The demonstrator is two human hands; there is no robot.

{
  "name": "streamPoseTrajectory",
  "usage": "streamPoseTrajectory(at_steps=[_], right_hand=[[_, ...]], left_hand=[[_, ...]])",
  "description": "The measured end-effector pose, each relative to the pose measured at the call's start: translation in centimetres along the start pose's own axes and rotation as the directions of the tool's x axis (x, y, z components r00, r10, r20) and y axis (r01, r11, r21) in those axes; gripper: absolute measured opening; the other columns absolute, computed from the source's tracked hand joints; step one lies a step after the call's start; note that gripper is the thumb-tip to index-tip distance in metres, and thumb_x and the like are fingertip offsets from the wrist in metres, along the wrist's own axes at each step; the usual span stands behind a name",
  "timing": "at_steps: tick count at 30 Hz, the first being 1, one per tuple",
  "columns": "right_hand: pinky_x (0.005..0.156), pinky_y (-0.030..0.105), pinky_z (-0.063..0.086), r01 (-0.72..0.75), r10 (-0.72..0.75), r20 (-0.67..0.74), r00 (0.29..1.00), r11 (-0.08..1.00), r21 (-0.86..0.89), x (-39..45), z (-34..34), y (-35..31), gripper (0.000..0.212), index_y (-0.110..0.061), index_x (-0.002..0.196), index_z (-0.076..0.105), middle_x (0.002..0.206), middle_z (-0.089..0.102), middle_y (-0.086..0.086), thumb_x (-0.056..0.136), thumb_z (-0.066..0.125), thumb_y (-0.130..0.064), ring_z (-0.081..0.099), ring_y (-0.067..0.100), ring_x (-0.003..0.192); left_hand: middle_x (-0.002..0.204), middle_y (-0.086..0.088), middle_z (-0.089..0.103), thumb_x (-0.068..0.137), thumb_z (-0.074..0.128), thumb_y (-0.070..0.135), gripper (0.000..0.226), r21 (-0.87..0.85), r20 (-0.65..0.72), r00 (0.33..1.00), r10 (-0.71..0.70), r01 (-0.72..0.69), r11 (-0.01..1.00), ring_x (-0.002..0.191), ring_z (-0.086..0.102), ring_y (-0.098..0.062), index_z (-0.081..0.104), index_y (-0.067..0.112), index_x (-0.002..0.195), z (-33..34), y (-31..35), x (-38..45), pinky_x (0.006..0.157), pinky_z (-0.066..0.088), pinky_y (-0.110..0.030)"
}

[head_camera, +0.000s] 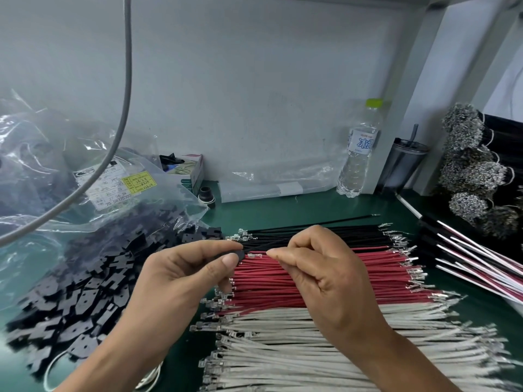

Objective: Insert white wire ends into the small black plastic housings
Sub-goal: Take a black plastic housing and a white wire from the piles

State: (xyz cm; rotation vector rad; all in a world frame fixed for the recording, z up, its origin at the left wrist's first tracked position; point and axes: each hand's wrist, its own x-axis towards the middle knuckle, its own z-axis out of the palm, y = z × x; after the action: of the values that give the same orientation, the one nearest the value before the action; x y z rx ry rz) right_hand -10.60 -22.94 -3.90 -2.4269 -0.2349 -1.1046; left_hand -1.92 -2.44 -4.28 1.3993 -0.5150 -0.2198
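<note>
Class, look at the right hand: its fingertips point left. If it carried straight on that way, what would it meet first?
Most likely the small black housing pinched by the left hand, just left of the right hand's fingertips, though depth is unclear.

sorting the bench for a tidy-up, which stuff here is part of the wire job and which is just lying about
In the job:
small black plastic housing pinched by left hand
right hand
row of white wires
heap of black housings

Lying about:
clear water bottle
dark lidded tumbler
red wires
black wires
</note>
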Motion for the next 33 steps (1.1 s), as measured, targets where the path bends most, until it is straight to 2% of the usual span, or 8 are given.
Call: streamPoseTrajectory(at_steps=[11, 15, 18, 21, 25, 28, 33], right_hand=[[0.061, 0.032, 0.052, 0.065, -0.064, 0.014, 0.998, 0.995, -0.075, 0.2, -0.2, -0.3, 0.020, -0.015, 0.112, 0.077, 0.088, 0.059, -0.004, 0.096, 0.065, -0.015, 0.058, 0.015, 0.078], [0.055, 0.034, 0.049, 0.124, -0.120, 0.034, 0.992, 0.976, -0.176, 0.2, -0.3, -0.6, 0.023, -0.012, 0.112, 0.077, 0.086, 0.059, -0.001, 0.093, 0.064, -0.007, 0.054, 0.017, 0.076], [0.049, 0.034, 0.046, 0.227, -0.220, 0.057, 0.974, 0.939, -0.259, 0.4, -0.6, -0.7, 0.025, -0.009, 0.113, 0.076, 0.087, 0.061, 0.003, 0.097, 0.057, -0.004, 0.052, 0.019, 0.075], [0.049, 0.030, 0.044, 0.307, -0.303, 0.064, 0.951, 0.893, -0.329, 0.6, -1.0, -0.9, 0.028, -0.006, 0.113, 0.075, 0.086, 0.063, 0.006, 0.101, 0.049, -0.006, 0.053, 0.019, 0.075], [0.056, 0.024, 0.036, 0.315, -0.312, 0.071, 0.947, 0.872, -0.375, 0.6, -0.9, -1.2, 0.031, -0.006, 0.111, 0.075, 0.088, 0.062, 0.005, 0.103, 0.045, -0.006, 0.051, 0.018, 0.078], [0.057, 0.025, 0.037, 0.327, -0.320, 0.081, 0.944, 0.871, -0.367, 0.6, -0.8, -1.3, 0.035, -0.007, 0.110, 0.075, 0.090, 0.061, 0.004, 0.106, 0.040, -0.007, 0.050, 0.018, 0.080], [0.053, 0.029, 0.039, 0.311, -0.302, 0.080, 0.950, 0.891, -0.331, 0.5, -0.3, -1.6, 0.040, -0.006, 0.108, 0.075, 0.089, 0.060, 0.005, 0.108, 0.035, -0.011, 0.049, 0.019, 0.078]], left_hand=[[0.085, -0.021, 0.074, 0.081, 0.079, 0.027, 0.026, -0.030, 0.054, 0.998, -0.026, 0.027, 0.999, 0.068, 0.066, -0.021, 0.082, 0.014, 0.103, -0.2, -0.1, 0.2, 0.072, 0.057, -0.022], [0.091, -0.024, 0.075, 0.074, 0.083, 0.037, 0.042, -0.072, 0.067, 0.997, -0.046, 0.051, 0.996, 0.070, 0.066, -0.024, 0.081, 0.010, 0.105, -0.5, -0.2, 0.3, 0.070, 0.057, -0.023], [0.094, -0.026, 0.074, 0.072, 0.084, 0.035, 0.045, -0.138, 0.088, 0.993, -0.083, 0.094, 0.986, 0.072, 0.064, -0.024, 0.079, 0.006, 0.106, -0.7, -0.1, 0.4, 0.068, 0.056, -0.024], [0.091, -0.024, 0.073, 0.070, 0.084, 0.035, 0.048, -0.158, 0.106, 0.989, -0.101, 0.117, 0.981, 0.070, 0.063, -0.022, 0.079, 0.003, 0.106, -0.7, -0.2, 0.5, 0.064, 0.055, -0.024], [0.082, -0.021, 0.071, 0.069, 0.086, 0.036, 0.047, -0.110, 0.103, 0.990, -0.101, 0.112, 0.988, 0.067, 0.061, -0.021, 0.080, 0.005, 0.103, -0.8, 0.0, 0.4, 0.061, 0.054, -0.022], [0.076, -0.015, 0.069, 0.075, 0.085, 0.025, 0.033, -0.098, 0.111, 0.987, -0.120, 0.131, 0.986, 0.065, 0.059, -0.021, 0.081, 0.004, 0.100, -1.1, 0.2, 0.5, 0.058, 0.053, -0.023], [0.075, -0.018, 0.069, 0.070, 0.079, 0.025, 0.033, -0.086, 0.083, 0.985, -0.150, 0.157, 0.984, 0.063, 0.059, -0.022, 0.082, 0.004, 0.096, -1.0, 0.4, 0.5, 0.056, 0.053, -0.022]])
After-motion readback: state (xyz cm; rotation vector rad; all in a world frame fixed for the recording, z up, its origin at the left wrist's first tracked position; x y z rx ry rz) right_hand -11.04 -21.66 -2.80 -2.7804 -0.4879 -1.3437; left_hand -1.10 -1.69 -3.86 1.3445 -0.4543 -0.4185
